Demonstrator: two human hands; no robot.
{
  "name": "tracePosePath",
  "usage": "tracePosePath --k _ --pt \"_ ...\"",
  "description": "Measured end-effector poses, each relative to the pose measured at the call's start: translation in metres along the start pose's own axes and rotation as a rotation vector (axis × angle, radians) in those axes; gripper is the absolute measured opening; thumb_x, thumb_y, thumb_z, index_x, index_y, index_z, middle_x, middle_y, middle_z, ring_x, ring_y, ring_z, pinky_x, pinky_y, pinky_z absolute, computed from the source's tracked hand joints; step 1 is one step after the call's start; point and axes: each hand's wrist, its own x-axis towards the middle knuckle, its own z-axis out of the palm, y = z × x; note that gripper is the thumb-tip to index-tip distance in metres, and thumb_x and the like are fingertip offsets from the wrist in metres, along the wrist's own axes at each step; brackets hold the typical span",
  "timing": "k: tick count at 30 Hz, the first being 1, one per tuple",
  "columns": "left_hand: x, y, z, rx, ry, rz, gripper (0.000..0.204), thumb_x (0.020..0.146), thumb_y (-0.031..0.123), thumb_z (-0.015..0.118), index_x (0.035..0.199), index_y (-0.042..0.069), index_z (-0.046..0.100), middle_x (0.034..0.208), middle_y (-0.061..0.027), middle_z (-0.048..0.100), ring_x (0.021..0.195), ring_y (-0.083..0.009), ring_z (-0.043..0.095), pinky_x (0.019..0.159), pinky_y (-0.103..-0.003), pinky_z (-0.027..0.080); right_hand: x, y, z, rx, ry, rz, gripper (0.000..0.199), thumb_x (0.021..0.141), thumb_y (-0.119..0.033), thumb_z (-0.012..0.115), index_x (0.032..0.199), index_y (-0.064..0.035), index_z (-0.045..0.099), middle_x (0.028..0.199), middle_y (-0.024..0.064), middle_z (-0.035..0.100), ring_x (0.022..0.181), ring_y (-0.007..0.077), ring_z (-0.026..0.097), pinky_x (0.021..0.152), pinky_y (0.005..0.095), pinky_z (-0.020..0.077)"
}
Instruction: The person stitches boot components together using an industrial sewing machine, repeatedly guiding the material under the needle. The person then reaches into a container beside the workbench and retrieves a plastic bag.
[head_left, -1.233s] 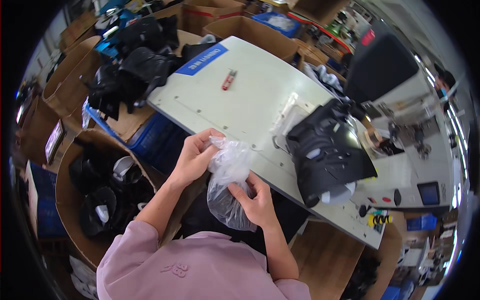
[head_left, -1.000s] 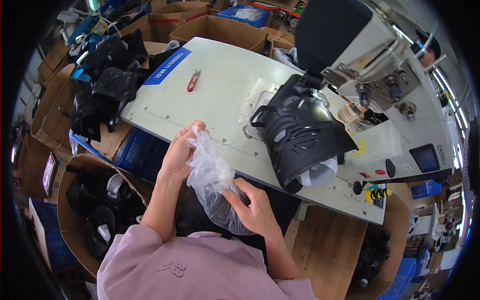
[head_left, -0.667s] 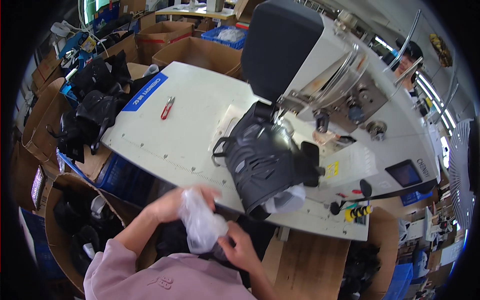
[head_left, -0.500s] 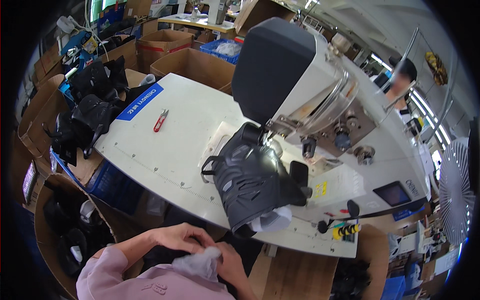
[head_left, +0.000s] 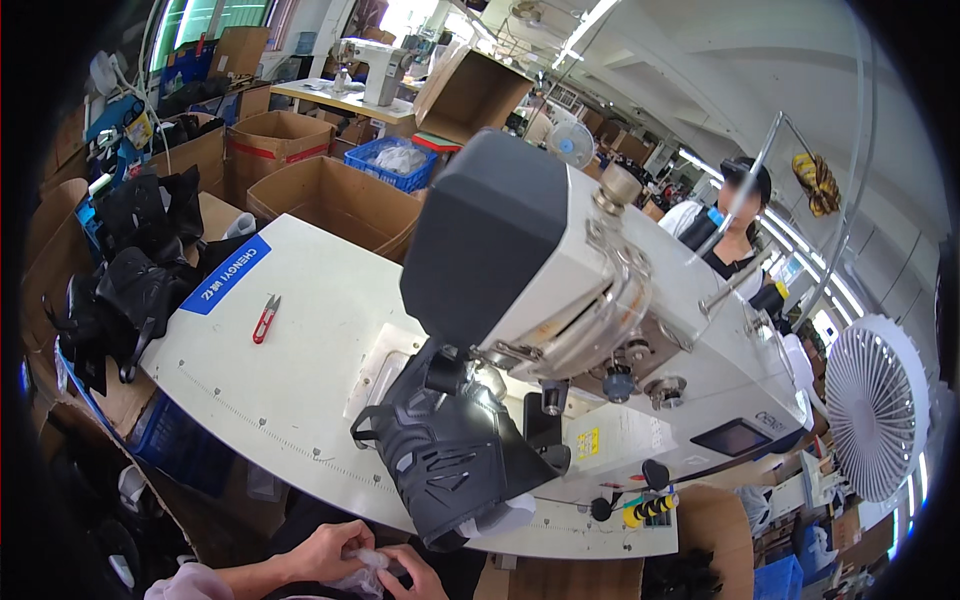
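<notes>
Bunching the clear plastic bag (head_left: 358, 583) between my left hand (head_left: 325, 552) and right hand (head_left: 412, 576), both clamped on it at the near table edge, I judge the next move needs a free hand for the black boot upper (head_left: 450, 465).

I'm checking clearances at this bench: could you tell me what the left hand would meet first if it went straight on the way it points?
The left hand points toward the right hand; the crumpled clear plastic bag between them comes first.
</notes>
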Motion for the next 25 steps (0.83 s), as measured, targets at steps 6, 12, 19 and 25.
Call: tracePosePath --k 6,12,19,25 --pt "-0.01 -0.02 0.01 0.174 0.125 0.018 0.023 0.07 0.007 0.071 0.086 0.0 0.056 0.066 -0.0116 0.058 0.057 -0.0204 0.058 0.057 -0.033 0.048 0.007 0.002 0.021 0.085 0.061 0.26 0.017 0.091 -0.02 0.067 0.097 -0.0041 0.066 0.079 0.0055 0.065 0.068 0.0113 0.056 0.064 0.0291 0.0473" --pt "-0.001 0.048 -0.087 0.004 0.159 -0.023 0.021 0.07 0.004 0.07 0.086 0.003 0.056 0.081 -0.0035 0.063 0.078 -0.0104 0.059 0.067 -0.029 0.049 0.029 -0.026 0.016 0.286 0.229 0.195 0.011 0.092 -0.009 0.064 0.098 -0.0002 0.066 0.082 0.0019 0.064 0.076 0.0082 0.058 0.071 0.0248 0.0475" --pt "0.114 0.152 -0.191 0.214 0.754 0.596 0.036 0.063 -0.017 0.038 0.093 0.001 0.046 0.092 -0.0055 0.048 0.097 -0.0154 0.052 0.091 -0.03 0.046 0.007 -0.004 0.008 0.203 0.078 0.229 0.013 0.09 -0.011 0.068 0.1 -0.0031 0.067 0.087 0.005 0.069 0.081 0.0116 0.065 0.077 0.0274 0.0515" --pt "0.259 0.144 -0.166 0.14 0.639 0.58 0.025 0.076 -0.011 0.045 0.097 0.004 0.047 0.103 -0.0094 0.049 0.101 -0.0196 0.05 0.1 -0.036 0.04 -0.022 -0.026 0.001 0.106 -0.022 0.267 0.016 0.09 -0.014 0.068 0.102 -0.0053 0.067 0.093 0.0092 0.07 0.086 0.014 0.066 0.081 0.0307 0.0526"
